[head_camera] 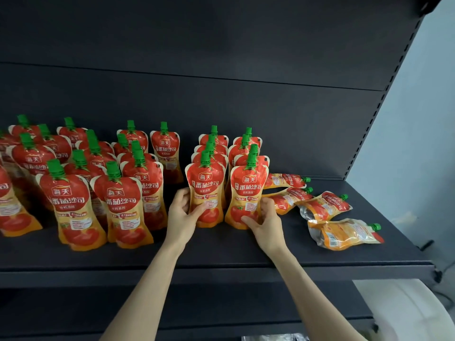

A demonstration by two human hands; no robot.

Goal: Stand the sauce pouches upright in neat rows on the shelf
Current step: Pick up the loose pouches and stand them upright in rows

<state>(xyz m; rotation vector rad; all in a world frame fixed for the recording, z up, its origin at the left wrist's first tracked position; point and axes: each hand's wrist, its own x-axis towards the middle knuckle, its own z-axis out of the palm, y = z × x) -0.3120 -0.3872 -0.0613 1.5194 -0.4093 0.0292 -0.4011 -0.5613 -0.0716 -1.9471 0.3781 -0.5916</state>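
**Black shelf (pixel 221 254), two front pouches gripped upright**

At the far left, a crowd of standing pouches (pixel 73 205), red and orange with green caps, is set upright in loose rows that run back toward the dark back panel (pixel 221 94). Across a gap to their right, the left hand (pixel 183 212) is closed on the left front pouch (pixel 205 183): the thumb is laid across the printed face and the fingers are curled round the left edge. This pouch is held upright on the shelf at the head of a short row, with several more lined up behind it. Just beside it, the right front pouch (pixel 247 190) is stood at the head of a second row and is clamped low down by the right hand (pixel 267 222), thumb across the front, fingers wrapped round the right edge. Farther right, four lying pouches (pixel 325 206) are spread flat on the shelf, their caps turned to the right; the nearest one is shown back side up. A pale wall (pixel 418 143) is seen at the far right.
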